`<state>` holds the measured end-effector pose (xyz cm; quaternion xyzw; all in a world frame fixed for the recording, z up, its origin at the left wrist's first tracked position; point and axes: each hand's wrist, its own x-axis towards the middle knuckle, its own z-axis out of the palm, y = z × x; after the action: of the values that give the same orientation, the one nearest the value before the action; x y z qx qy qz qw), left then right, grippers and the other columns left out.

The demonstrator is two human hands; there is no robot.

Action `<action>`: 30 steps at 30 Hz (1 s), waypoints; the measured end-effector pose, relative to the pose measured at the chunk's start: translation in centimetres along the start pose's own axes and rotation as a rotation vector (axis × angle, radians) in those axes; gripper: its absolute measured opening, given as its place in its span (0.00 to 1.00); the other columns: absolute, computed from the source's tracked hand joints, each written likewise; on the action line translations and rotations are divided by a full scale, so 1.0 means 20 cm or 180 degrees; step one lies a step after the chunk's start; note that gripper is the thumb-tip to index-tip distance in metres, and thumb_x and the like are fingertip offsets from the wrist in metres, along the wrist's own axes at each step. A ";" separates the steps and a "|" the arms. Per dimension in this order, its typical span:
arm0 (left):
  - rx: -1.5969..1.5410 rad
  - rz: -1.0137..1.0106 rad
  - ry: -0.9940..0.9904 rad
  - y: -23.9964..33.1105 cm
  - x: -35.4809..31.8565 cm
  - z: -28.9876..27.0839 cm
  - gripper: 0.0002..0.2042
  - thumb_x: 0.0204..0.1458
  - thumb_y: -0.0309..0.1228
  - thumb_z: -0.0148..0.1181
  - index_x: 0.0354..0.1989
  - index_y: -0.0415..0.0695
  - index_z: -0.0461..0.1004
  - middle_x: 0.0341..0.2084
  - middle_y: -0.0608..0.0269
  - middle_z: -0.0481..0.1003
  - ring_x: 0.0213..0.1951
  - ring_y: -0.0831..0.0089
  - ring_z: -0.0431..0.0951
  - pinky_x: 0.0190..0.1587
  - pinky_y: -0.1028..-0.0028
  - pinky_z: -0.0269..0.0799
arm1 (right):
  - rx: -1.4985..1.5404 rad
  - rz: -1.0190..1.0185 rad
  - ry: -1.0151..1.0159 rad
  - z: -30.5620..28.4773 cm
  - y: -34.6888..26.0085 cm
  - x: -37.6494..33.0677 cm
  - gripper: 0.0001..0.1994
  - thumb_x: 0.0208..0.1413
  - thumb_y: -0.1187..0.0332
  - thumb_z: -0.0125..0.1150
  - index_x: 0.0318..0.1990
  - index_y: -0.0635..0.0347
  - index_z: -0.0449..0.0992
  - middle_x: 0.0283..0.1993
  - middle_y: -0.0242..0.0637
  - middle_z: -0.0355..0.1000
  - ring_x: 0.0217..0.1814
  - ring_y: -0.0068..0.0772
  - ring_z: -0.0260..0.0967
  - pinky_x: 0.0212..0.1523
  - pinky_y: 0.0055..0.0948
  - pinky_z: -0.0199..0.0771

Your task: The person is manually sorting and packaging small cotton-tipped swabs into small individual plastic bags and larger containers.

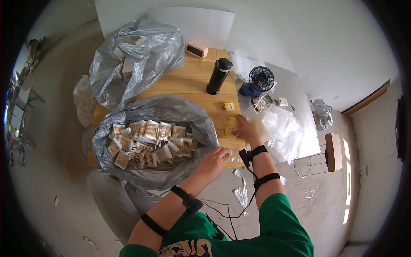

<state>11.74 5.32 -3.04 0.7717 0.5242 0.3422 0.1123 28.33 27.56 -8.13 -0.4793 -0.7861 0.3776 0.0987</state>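
Cotton swabs in several small bundles (150, 128) fill a large grey plastic bag (171, 173) in front of me on the left. My left hand (212, 163) lies at the bag's right rim, its fingers stretched out and fairly flat, beside a thin clear plastic sheet or bag (234, 155) at the table's front edge. To the right, my right hand (245, 129) has its thumb and fingers around some small yellow cards (230, 126) on the tabletop; its fingertips are partly hidden. Just beyond those cards sits a small yellow box (229, 106).
A black bottle (219, 76) and a pink clock (196, 50) stand farther back on the wooden table (167, 88). Another grey bag (141, 55) occupies the far left. On the right-hand surface are a small fan (261, 79) and clear plastic bags (280, 130). Cables hang near my right arm.
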 end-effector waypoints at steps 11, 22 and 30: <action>0.0724 -0.0522 -0.1134 -0.10 0.13 0.27 0.22 0.54 0.39 0.52 0.55 0.41 0.67 0.60 0.56 0.61 0.61 0.62 0.59 0.59 0.61 0.56 | -0.1443 -0.0229 0.0422 0.03 -0.12 -0.04 0.38 0.30 0.64 0.72 0.55 0.60 0.66 0.58 0.46 0.63 0.62 0.49 0.58 0.60 0.37 0.62; 0.0760 -0.0948 -0.1643 -0.17 0.16 0.35 0.29 0.57 0.50 0.46 0.65 0.51 0.56 0.66 0.60 0.51 0.64 0.57 0.53 0.58 0.52 0.55 | -0.1693 0.0023 0.0052 0.05 -0.13 0.05 0.32 0.26 0.65 0.74 0.46 0.62 0.70 0.50 0.48 0.66 0.54 0.51 0.62 0.54 0.39 0.66; 0.0655 -0.1058 -0.1425 -0.18 0.14 0.36 0.29 0.55 0.49 0.49 0.63 0.50 0.58 0.65 0.60 0.52 0.65 0.59 0.52 0.58 0.48 0.53 | -0.1614 -0.0222 0.0029 0.03 -0.16 0.07 0.30 0.26 0.65 0.74 0.44 0.63 0.70 0.50 0.49 0.66 0.52 0.53 0.63 0.52 0.38 0.68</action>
<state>14.45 10.68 -9.09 0.7389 0.6375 0.0855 0.2008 25.08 27.48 -6.64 -0.4630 -0.8713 0.1627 -0.0081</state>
